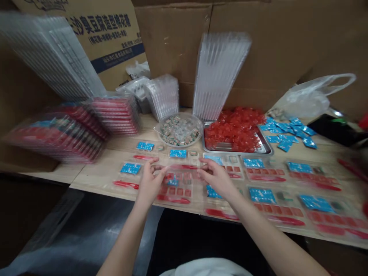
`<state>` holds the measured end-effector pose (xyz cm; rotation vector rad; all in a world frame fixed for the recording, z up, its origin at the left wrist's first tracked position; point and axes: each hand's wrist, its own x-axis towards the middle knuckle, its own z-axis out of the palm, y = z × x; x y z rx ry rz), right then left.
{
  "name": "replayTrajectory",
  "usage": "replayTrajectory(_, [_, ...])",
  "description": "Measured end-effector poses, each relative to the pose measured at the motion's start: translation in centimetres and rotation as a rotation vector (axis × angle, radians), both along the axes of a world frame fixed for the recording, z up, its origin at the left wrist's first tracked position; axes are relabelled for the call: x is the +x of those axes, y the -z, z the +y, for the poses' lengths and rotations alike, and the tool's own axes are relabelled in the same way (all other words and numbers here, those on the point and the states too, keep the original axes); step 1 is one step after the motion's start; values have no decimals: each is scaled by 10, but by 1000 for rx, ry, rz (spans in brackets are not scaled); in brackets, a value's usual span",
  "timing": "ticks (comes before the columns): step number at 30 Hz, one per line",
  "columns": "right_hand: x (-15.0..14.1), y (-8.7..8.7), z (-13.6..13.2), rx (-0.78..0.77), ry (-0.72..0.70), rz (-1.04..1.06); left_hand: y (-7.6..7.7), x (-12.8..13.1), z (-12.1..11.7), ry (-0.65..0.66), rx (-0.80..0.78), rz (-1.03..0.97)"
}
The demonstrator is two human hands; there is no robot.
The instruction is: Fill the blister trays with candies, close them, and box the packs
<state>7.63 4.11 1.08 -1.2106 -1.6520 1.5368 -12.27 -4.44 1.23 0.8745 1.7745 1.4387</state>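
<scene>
A clear plastic tray [184, 167] with red pieces is pinched at its left end by my left hand [152, 178] and at its right end by my right hand [214, 178]. It hovers over the table's front part, blurred by motion, and I see a blue packet and a row of red squares through or just below it. Nearest my left hand lie a blue packet [130, 168] and a red plastic stick-like piece [125, 184]. Beneath my right hand, another blue packet [213, 191] partly shows.
Filled trays [266, 178] lie in two rows to the right. Behind stand a round dish of small packets [181, 130], a metal tray [253, 150] heaped with red pieces, loose blue packets [287, 132], and tall stacks of clear trays [220, 73]. Filled trays [115, 115] are piled at left.
</scene>
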Motion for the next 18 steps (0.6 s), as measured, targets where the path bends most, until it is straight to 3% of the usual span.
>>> replayTrajectory(5, [-11,11,37,213,108,-237,13,-9,46,39,-74,486])
replayTrajectory(9, [-17,16,42,482,119,-477,14,-8,49,54,-147,747])
replayTrajectory(12, [-19,14,36,557,98,-649,13,-8,44,91,-195,787])
replayTrajectory(18, [-20,-3,25,530,-17,-915,5,-15,43,212,-304,721])
